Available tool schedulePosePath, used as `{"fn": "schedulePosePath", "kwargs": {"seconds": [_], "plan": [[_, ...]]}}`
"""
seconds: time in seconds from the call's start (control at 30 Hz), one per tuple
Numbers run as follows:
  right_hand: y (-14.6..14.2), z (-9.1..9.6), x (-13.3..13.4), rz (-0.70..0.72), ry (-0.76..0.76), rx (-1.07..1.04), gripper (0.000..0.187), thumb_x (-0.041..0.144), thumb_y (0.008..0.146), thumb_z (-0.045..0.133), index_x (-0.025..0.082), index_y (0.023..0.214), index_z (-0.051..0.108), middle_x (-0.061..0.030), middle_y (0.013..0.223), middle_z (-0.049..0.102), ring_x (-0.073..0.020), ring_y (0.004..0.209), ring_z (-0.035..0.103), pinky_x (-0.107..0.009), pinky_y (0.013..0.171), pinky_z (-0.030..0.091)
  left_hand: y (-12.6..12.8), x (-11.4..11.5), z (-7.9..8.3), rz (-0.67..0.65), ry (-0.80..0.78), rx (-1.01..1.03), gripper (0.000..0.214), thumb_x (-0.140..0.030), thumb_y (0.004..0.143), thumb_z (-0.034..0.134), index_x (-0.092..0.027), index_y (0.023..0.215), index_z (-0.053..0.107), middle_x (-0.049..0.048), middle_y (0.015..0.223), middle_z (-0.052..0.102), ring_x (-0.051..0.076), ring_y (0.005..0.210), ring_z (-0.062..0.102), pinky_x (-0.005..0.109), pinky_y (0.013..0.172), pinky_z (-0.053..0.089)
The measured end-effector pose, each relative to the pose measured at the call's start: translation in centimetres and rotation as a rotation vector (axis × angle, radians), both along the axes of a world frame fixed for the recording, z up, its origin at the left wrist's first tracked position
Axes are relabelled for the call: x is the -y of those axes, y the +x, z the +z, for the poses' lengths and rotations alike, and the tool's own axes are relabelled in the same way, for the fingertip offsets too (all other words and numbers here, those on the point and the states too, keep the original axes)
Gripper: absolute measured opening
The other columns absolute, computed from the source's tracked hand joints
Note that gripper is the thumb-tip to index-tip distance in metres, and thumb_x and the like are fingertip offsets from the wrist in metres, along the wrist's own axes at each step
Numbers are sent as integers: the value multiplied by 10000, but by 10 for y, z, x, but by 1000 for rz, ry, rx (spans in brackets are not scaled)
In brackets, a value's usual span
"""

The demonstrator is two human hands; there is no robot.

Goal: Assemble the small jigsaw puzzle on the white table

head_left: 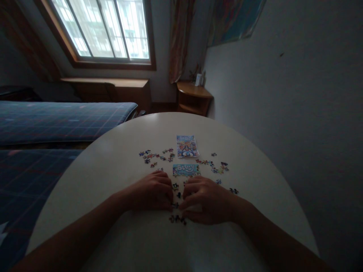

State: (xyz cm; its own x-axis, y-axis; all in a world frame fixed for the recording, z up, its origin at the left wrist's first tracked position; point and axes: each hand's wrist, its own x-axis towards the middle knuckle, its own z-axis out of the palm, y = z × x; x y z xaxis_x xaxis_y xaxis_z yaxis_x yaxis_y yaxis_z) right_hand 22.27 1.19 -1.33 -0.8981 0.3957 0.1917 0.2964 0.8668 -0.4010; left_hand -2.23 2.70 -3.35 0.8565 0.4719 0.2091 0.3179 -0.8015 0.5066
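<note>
My left hand [159,190] rests on the white table with its fingers curled inward. Its thumb and fingertips close at a small dark puzzle piece [175,205]. Facing it, my right hand [205,200] is bent too, thumb and fingers drawn together just right of that piece; whatever they pinch is hidden. Between the hands lie other loose pieces, one dark piece [179,195] and a greenish one [175,186]. A short joined row of puzzle pieces [177,219] lies just below the fingertips. Beyond the hands is a light-blue lettered puzzle strip [185,170], partly covered by my right fingers.
A printed picture sheet [187,146] lies behind the strip. Scattered puzzle pieces spread left [154,155] and right [217,166] on the round table [136,241]. A plaid-covered bed [65,121] stands left, a corner shelf [194,90] behind, and a wall [297,113] right.
</note>
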Motion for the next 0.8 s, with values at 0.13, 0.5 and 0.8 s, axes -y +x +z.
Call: {"fn": "schedulePosePath", "kwargs": {"seconds": [0.13,0.5,0.8], "plan": [[8,-1,-7,-123,22,-24,166,266,835,685,239,990,735,-25,935,688,-167,884,596,-349,877,440,-3,2,3,-11,-45,1,72,-305,857,715,-242,842,683,-12,863,701,173,887,587,317,880,392],[8,-6,-9,-88,44,-45,175,281,822,708,260,994,729,-21,1039,681,-189,977,585,-383,944,424,-7,-3,7,-6,15,25,83,-204,867,673,-246,814,720,-7,885,718,160,893,601,302,895,397],[5,-10,-7,-62,39,-36,174,324,857,680,303,1020,737,-8,1043,679,-179,981,577,-365,928,408,-4,-2,5,-37,6,25,71,-245,877,676,-261,849,739,2,850,710,164,859,594,299,856,420]]}}
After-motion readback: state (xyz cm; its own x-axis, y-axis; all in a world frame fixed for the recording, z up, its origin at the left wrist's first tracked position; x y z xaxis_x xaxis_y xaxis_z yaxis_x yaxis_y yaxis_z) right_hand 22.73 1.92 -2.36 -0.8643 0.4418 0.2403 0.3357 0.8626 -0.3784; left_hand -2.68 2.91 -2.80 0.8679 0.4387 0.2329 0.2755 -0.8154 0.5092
